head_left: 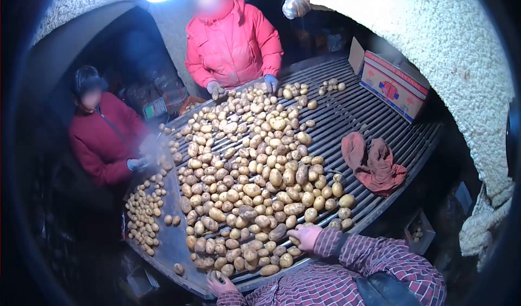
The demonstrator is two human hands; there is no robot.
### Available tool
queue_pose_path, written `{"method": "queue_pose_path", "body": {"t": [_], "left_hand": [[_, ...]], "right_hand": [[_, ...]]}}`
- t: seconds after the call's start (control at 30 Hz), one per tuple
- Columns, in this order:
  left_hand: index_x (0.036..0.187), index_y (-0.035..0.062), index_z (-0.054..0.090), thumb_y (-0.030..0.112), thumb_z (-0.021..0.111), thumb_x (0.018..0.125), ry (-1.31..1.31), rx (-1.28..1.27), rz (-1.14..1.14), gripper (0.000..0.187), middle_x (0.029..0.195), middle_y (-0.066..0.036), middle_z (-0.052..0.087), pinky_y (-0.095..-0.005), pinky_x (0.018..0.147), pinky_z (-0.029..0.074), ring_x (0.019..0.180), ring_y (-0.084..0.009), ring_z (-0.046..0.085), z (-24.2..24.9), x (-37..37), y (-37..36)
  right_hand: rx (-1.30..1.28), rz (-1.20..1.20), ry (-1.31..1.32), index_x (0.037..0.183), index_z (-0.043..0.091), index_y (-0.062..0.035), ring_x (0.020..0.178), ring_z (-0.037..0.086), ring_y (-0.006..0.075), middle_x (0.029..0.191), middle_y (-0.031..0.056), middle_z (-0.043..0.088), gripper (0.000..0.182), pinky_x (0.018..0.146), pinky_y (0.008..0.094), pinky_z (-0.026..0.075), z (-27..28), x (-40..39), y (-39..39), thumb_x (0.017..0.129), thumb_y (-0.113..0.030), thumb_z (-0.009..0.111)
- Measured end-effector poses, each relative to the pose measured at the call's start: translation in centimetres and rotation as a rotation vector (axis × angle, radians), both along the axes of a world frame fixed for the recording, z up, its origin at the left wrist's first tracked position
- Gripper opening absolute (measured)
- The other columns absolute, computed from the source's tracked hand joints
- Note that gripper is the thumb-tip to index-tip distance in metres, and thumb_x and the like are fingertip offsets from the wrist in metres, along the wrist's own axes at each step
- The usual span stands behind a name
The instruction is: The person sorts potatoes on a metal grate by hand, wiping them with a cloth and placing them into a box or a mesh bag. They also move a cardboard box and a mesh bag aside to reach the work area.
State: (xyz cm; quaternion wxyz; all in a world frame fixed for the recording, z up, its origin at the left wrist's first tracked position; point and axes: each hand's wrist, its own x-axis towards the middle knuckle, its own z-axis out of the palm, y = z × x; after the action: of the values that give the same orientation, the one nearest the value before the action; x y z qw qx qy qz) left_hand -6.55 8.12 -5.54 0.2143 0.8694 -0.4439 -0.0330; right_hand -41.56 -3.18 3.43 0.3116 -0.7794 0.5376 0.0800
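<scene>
Many potatoes (255, 189) of mixed sizes lie spread over a slatted metal table (336, 118). At the table's near edge, my left hand (221, 286) is closed around what looks like a potato, partly hidden by the fingers. My right hand (307, 236) reaches in at the near right side of the pile. Its fingers curl over a potato (293, 241), with other potatoes close around them. Both my arms wear checkered sleeves.
Across the table stands a person in a pink jacket (233, 45), gloved hands at the potatoes. Another person in a dark red jacket (106, 137) works at the left, beside small potatoes (144, 213). A banana box (393, 86) and a reddish cloth (374, 165) rest at right.
</scene>
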Motion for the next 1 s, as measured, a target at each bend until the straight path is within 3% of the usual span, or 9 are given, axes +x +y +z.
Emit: {"method": "queue_pose_path", "body": {"t": [0.2, 0.27, 0.4, 0.43, 0.63, 0.8, 0.87, 0.97, 1.0], "left_hand": [[0.116, 0.0033, 0.058, 0.021, 0.064, 0.085, 0.016, 0.027, -0.037, 0.036, 0.124, -0.021, 0.053, -0.0493, 0.101, 0.038, 0.116, -0.0387, 0.049, 0.3, 0.1, 0.1], [0.117, 0.003, 0.058, 0.021, 0.064, 0.085, 0.023, 0.018, -0.057, 0.037, 0.125, -0.021, 0.053, -0.0492, 0.101, 0.038, 0.117, -0.0391, 0.049, 0.1, 0.2, -0.1], [0.124, 0.0011, 0.054, 0.021, 0.063, 0.086, -0.003, 0.102, -0.107, 0.044, 0.13, -0.023, 0.051, -0.0476, 0.102, 0.038, 0.12, -0.0396, 0.049, 0.3, 0.7, 0.1], [0.125, 0.0002, 0.054, 0.021, 0.062, 0.087, -0.002, 0.106, -0.125, 0.045, 0.13, -0.023, 0.051, -0.0474, 0.103, 0.038, 0.12, -0.0397, 0.049, -0.1, 0.9, 0.2], [0.122, -0.0027, 0.057, 0.02, 0.057, 0.092, 0.021, 0.074, -0.192, 0.037, 0.123, -0.024, 0.055, -0.0484, 0.099, 0.041, 0.115, -0.0395, 0.053, -0.1, 0.9, -0.4], [0.12, -0.0017, 0.058, 0.019, 0.058, 0.093, 0.0, 0.061, -0.188, 0.034, 0.123, -0.023, 0.056, -0.0474, 0.099, 0.042, 0.115, -0.0382, 0.053, -1.1, 1.6, -0.3], [0.12, -0.0009, 0.059, 0.021, 0.058, 0.094, -0.014, 0.056, -0.18, 0.034, 0.122, -0.022, 0.056, -0.0476, 0.1, 0.041, 0.116, -0.0381, 0.053, -1.6, 1.9, -0.4], [0.12, 0.0003, 0.059, 0.025, 0.057, 0.095, -0.006, 0.069, -0.188, 0.035, 0.123, -0.022, 0.056, -0.0476, 0.1, 0.041, 0.116, -0.0378, 0.052, -1.1, 1.5, -0.3], [0.12, 0.0003, 0.059, 0.025, 0.057, 0.095, -0.001, 0.073, -0.183, 0.035, 0.123, -0.022, 0.056, -0.0476, 0.1, 0.04, 0.117, -0.0377, 0.052, -1.0, 1.5, -0.3]], "right_hand": [[0.204, -0.798, -1.089, 0.129, 0.052, -0.0064, 0.102, 0.062, 0.0203, 0.113, 0.0079, 0.062, 0.06, 0.092, 0.0348, 0.051, -0.5, -11.1, 1.1, 0.074, -0.004, 0.075], [-0.019, -1.041, -1.257, 0.129, 0.052, -0.0075, 0.102, 0.062, 0.0225, 0.111, 0.0078, 0.061, 0.06, 0.092, 0.0373, 0.052, 0.7, -15.1, 2.8, 0.074, -0.005, 0.076], [-0.17, -1.094, -1.595, 0.124, 0.052, -0.0067, 0.095, 0.063, 0.0235, 0.104, 0.0108, 0.062, 0.052, 0.084, 0.0362, 0.054, -5.4, -25.9, 8.4, 0.077, -0.008, 0.074], [-0.245, -1.144, -1.641, 0.116, 0.054, -0.0062, 0.087, 0.063, 0.0234, 0.096, 0.0101, 0.061, 0.039, 0.078, 0.0375, 0.054, -4.7, -26.1, 10.4, 0.081, -0.012, 0.07], [-0.104, -1.96, -1.232, 0.124, 0.054, -0.0092, 0.082, 0.068, 0.0266, 0.104, 0.0135, 0.065, 0.045, 0.067, 0.0388, 0.06, -5.2, -25.6, 22.4, 0.083, -0.015, 0.071], [0.155, -2.061, -0.993, 0.103, 0.063, -0.005, 0.078, 0.068, 0.0251, 0.088, 0.011, 0.068, 0.028, 0.072, 0.0386, 0.058, -12.6, -27.0, 31.0, 0.078, -0.01, 0.075], [0.154, -2.105, -0.795, 0.111, 0.062, -0.0029, 0.085, 0.068, 0.0251, 0.097, 0.0116, 0.069, 0.041, 0.08, 0.0378, 0.056, -15.1, -27.8, 32.8, 0.075, -0.014, 0.079], [-0.126, -1.913, -0.143, 0.12, 0.06, -0.0011, 0.096, 0.066, 0.0259, 0.108, 0.0138, 0.068, 0.056, 0.088, 0.0359, 0.053, -18.9, -27.9, 33.5, 0.071, -0.018, 0.081], [0.012, -1.853, -0.064, 0.122, 0.059, -0.0005, 0.099, 0.065, 0.0264, 0.11, 0.0144, 0.068, 0.059, 0.089, 0.0357, 0.052, -19.0, -28.4, 33.7, 0.07, -0.019, 0.081]]}}
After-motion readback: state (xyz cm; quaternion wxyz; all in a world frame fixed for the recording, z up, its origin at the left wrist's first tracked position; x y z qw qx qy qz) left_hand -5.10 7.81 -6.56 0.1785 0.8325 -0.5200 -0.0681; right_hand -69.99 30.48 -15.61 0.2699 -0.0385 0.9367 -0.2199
